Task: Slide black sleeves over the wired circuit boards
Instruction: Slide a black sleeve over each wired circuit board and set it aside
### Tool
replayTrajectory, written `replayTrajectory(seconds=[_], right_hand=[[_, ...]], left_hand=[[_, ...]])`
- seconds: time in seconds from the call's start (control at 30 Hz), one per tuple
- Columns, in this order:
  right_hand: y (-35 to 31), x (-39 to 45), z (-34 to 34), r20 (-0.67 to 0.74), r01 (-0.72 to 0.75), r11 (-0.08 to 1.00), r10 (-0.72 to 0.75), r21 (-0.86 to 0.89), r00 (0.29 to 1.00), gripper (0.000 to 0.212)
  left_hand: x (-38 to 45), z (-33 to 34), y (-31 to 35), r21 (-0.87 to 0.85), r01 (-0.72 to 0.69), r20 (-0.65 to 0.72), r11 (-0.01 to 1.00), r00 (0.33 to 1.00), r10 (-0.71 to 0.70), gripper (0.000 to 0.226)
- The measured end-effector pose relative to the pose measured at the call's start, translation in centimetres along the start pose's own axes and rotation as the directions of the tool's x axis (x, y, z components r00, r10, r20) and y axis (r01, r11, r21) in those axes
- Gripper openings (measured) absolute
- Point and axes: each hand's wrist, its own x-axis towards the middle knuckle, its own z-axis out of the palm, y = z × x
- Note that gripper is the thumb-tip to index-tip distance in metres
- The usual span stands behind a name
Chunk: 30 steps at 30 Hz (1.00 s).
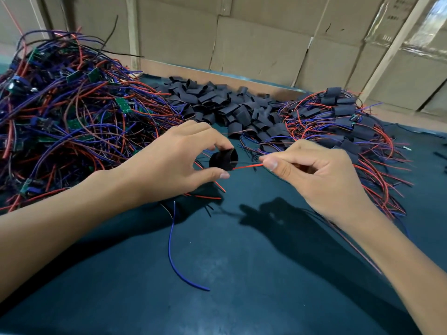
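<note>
On the dark desk (242, 274) we see a heap of wired boards (67, 112) at left and loose black sleeves (229, 105) behind. Our left hand (169, 165) pinches one open sleeve (223, 159); our right hand (314, 170) pinches a red wire (246, 166) leaving its mouth.

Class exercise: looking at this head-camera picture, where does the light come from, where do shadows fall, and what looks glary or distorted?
Head view: the hands cast hard shadows toward the viewer on the green table, so light comes from above and beyond; glare whitens the plastic-wrapped cartons at top right; wide-angle bending curves the table edge and the pale post; the left hand and right hand stay sharp.
</note>
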Motion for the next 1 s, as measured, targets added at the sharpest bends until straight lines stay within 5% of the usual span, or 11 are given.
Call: replayTrajectory(seconds=[0.47,0.67,0.87,1.0], right_hand=[[-0.1,-0.2,0.3,0.014,-0.012,1.000,0.012,-0.010,1.000,0.019],[0.3,-0.7,2.1,0.094,-0.037,0.999,0.037,-0.003,0.995,0.018],[1.2,-0.5,1.2,0.304,-0.264,0.962,0.230,0.073,0.925,0.007],[1.5,-0.2,0.3,0.230,-0.299,0.951,0.310,-0.080,0.922,0.012]], left_hand=[[0.0,0.1,0.9,0.002,-0.141,-0.105,0.990,0.985,0.140,0.041],[0.0,0.7,2.0,0.088,-0.222,-0.118,0.971,0.966,0.232,0.011],[0.0,-0.4,1.7,0.107,-0.074,-0.239,0.992,0.966,0.098,0.005],[0.1,-1.4,0.8,0.117,0.022,-0.283,0.993,0.959,0.013,0.006]])
